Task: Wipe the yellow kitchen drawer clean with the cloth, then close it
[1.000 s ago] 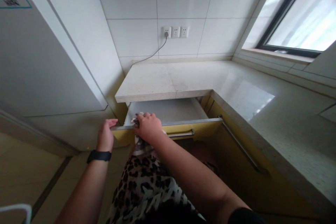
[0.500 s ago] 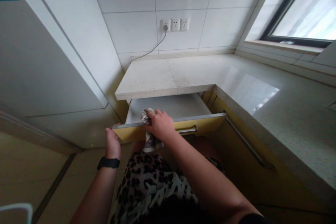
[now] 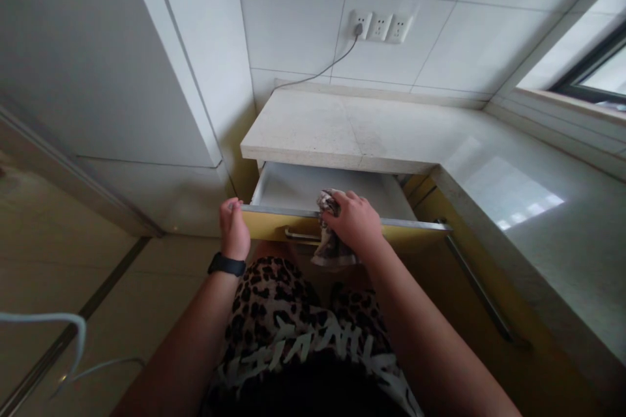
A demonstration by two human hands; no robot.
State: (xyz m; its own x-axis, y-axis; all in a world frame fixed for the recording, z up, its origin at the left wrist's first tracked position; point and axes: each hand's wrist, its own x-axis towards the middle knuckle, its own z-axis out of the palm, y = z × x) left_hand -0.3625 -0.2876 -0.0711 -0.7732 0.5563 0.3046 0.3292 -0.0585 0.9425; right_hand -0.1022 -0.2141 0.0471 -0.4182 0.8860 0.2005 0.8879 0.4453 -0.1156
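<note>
A drawer [image 3: 264,224] with a yellow front and a pale interior is pulled out from under the countertop. My left hand [image 3: 234,229] grips the left end of its front panel, fingers curled at the top corner. Over the panel's top edge, right of the middle, my right hand [image 3: 356,220] presses a crumpled patterned cloth [image 3: 333,244]. Part of the cloth lies inside the rim and the rest hangs down in front. It covers the right part of the drawer's metal handle [image 3: 299,235].
The pale countertop [image 3: 313,120] juts over the drawer and turns along the right side. A long metal handle [image 3: 482,290] sits on the yellow cabinet at right. Wall sockets [image 3: 380,27] hold one plugged cord. A tall white cabinet [image 3: 122,65] stands at left.
My right hand has slid rightward along the drawer's top edge with the cloth, uncovering the handle's left part. My left hand stays at the left corner. The view has shifted left.
</note>
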